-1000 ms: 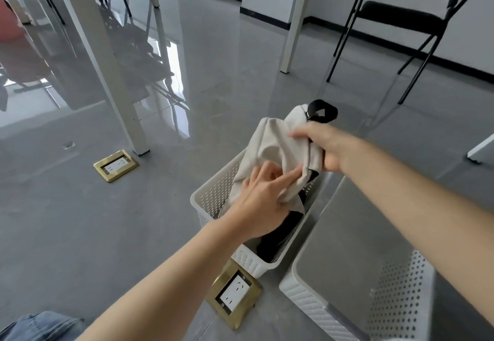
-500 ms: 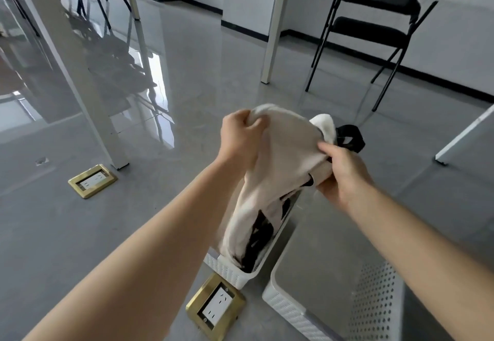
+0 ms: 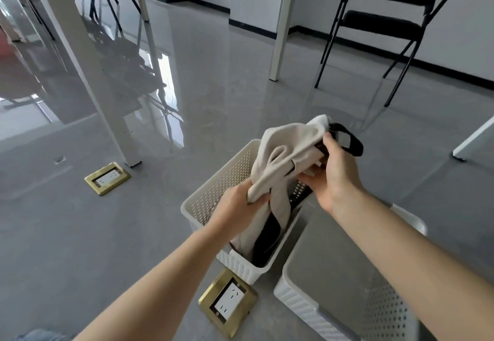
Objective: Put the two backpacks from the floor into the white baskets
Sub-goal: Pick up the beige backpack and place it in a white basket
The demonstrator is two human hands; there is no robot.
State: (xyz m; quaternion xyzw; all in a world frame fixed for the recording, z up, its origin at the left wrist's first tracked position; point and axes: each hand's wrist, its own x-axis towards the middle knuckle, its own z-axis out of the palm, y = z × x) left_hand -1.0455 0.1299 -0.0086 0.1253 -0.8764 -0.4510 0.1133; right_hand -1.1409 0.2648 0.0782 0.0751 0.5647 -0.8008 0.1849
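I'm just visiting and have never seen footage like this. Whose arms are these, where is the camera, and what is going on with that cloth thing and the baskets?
No machine here: a person wears a camera on the head, looking down at bare arms. The left hand and right hand both grip a beige backpack, its lower part inside a white basket on the grey floor. A second white basket beside it looks empty. Brass floor sockets and a black chair are nearby.
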